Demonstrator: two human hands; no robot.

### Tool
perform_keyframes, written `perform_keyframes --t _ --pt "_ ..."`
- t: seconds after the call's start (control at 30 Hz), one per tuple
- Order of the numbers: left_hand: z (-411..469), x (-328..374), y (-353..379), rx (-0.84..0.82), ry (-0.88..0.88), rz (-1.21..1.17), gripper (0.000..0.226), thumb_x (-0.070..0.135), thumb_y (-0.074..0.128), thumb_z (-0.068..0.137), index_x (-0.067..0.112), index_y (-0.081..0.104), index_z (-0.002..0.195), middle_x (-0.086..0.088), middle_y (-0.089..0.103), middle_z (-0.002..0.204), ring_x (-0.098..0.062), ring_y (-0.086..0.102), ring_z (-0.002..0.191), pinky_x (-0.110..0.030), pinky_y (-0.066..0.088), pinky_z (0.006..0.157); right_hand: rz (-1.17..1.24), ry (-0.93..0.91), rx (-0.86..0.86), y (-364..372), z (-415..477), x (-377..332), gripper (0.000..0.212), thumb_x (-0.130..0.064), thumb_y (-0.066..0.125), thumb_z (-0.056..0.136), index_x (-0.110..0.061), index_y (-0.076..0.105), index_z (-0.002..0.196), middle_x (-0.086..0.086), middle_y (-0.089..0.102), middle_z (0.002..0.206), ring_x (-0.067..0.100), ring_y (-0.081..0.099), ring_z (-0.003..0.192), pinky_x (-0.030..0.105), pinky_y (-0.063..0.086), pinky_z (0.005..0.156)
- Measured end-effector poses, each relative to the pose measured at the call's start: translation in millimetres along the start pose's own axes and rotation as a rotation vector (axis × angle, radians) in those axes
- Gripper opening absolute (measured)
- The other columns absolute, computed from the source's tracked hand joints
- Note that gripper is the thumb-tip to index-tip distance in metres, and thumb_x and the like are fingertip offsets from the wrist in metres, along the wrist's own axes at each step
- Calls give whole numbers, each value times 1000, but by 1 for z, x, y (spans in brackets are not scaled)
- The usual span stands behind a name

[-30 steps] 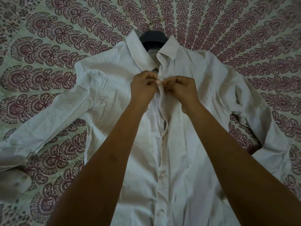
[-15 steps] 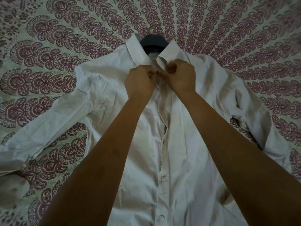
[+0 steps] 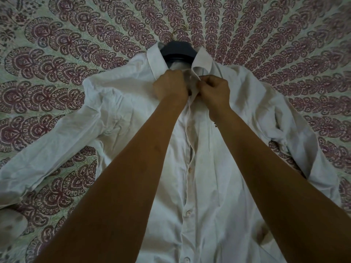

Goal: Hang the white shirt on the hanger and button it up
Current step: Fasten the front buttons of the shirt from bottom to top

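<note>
Over the last second both hands had climbed the front of the white shirt (image 3: 218, 168), from a spot a little below the collar up to the very base of it, which read as one fastening finished and the topmost one begun. The left hand (image 3: 170, 86) was curled into a loose fist on the collar's left edge, and the right hand (image 3: 215, 90) pinched the placket just under the right collar point, thumb and forefinger closed on a fold of cloth; whether a button sat between those fingertips could not be made out, since the knuckles hid it. That placed the task close to its end: the shirt was already on the dark hanger (image 3: 177, 51), whose shoulder piece showed inside the open collar (image 3: 203, 60) with a brass hook above it, and the buttons (image 3: 190, 169) visible further down the placket looked done up, though a short stretch below the hands gaped a little. The shirt lay flat, front up, on a patterned bedspread (image 3: 57, 76) of maroon and pale green, its collar pointing away from the person and its sleeves spread to either side. The fabric was thin and heavily creased, rumpled most at the shoulders and along the sleeve on the right, which was bunched near the elbow.
</note>
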State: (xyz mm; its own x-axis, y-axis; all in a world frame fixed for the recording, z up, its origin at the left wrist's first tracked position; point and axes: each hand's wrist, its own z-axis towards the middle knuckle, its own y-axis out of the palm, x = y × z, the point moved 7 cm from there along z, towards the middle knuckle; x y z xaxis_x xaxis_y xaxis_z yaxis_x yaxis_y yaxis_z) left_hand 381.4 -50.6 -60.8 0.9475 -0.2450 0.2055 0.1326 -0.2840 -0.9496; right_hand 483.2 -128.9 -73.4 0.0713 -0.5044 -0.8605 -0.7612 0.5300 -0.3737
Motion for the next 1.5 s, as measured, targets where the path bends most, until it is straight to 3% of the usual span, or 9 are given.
perform_keyframes --t 0.23,0.4,0.5,0.63,0.73,0.97,1.17,1.3,1.5 --pt "-1 7 -5 -122 220 139 32 9 51 92 2 50 123 -19 40 131 -36 48 117 -43 44 85 -12 24 -41 1 3 2 19 -4 53 77 -4 71 85 12 70 85 29 66 87 44 54 84" --pt "3 9 -17 -96 288 249 27 6 53 89 2 59 115 -18 41 129 -34 46 117 -40 43 77 -101 -76 -71 4 -1 -11 28 1 46 78 -2 66 98 14 66 89 27 59 86 39 51 84" --pt "13 5 -34 31 269 32 21 12 52 90 9 64 107 -13 49 121 -28 54 108 -33 37 67 -147 -107 -87 5 -1 -17 37 3 43 80 -4 63 111 8 61 94 18 51 88 29 45 85" --pt "17 13 -66 144 278 -130 23 16 50 89 16 64 107 -9 54 110 -27 58 99 -29 34 67 -92 -110 -77 5 3 -24 15 -6 45 85 -4 59 79 12 55 74 19 48 72 29 40 68" --pt "11 22 -72 176 350 -68 24 13 50 88 19 68 103 -12 63 107 -31 60 96 -31 37 67 -40 -124 -61 4 4 -30 24 -10 49 86 -11 45 62 0 41 56 11 38 57 22 31 57" --pt "5 11 -58 225 205 -306 28 9 46 87 17 69 100 -10 68 103 -25 64 91 -24 38 67 93 -111 -23 3 5 -27 19 -12 57 85 5 60 77 6 52 65 16 47 68 27 38 68" --pt "1 -6 -39 135 -73 -817 22 8 63 80 13 64 101 4 67 87 -9 62 87 -16 47 74 447 120 -183 12 2 -18 21 -2 58 84 -9 54 65 7 48 65 14 45 61 21 40 56" --pt "-3 -11 -30 132 -161 -890 24 8 61 81 12 60 105 13 52 78 -3 51 78 -2 38 61 502 189 -236 17 1 -13 22 -1 54 87 -10 57 67 8 55 67 15 52 63 22 47 62" --pt "-4 -9 -23 8 -130 -946 17 10 69 78 16 59 91 6 62 86 3 56 70 -12 46 77 507 257 -215 17 2 -3 20 1 52 84 -7 55 67 11 55 71 23 54 77 33 50 78"
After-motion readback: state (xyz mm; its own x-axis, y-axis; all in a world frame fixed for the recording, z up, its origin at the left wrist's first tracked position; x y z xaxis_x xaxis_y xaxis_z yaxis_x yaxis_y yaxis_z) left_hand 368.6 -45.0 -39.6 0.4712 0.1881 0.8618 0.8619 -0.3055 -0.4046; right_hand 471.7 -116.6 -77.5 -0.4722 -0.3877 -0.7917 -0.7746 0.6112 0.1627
